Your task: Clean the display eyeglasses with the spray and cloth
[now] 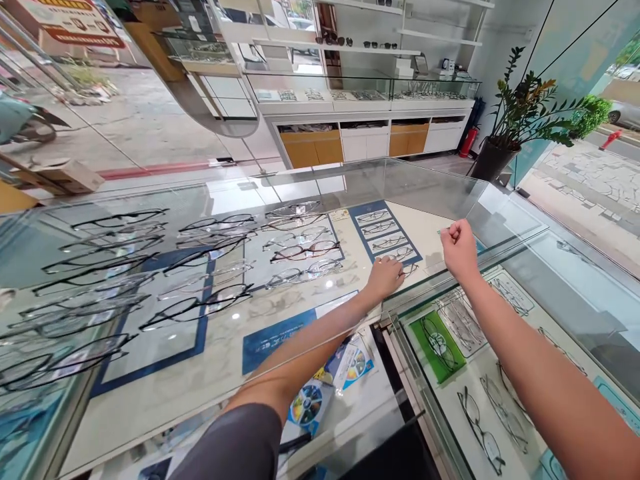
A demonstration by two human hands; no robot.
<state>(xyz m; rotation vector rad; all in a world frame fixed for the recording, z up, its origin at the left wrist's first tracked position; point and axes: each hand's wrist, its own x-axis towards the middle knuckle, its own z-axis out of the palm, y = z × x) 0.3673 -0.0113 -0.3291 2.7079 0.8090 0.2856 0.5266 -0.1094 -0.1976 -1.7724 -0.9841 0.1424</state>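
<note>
The left hand (pixel 387 277) has its fingers curled down at a pair of eyeglasses (pixel 411 270), near the end of a blue-bordered tray; whether it grips them I cannot tell. The right hand (pixel 459 250) is drawn into a fist, its contents hidden. The blue-bordered tray (pixel 356 215) holds more spectacles in rows. In the lower glass case (pixel 470 375) at right, a green tray (pixel 431 357) holds one pair. Rows of frames (pixel 227 291) spread over the glass counter (pixel 280 310). Beyond stand a white display cabinet (pixel 363 140), a red extinguisher (pixel 469 143) and a potted plant (pixel 493 160).
</note>
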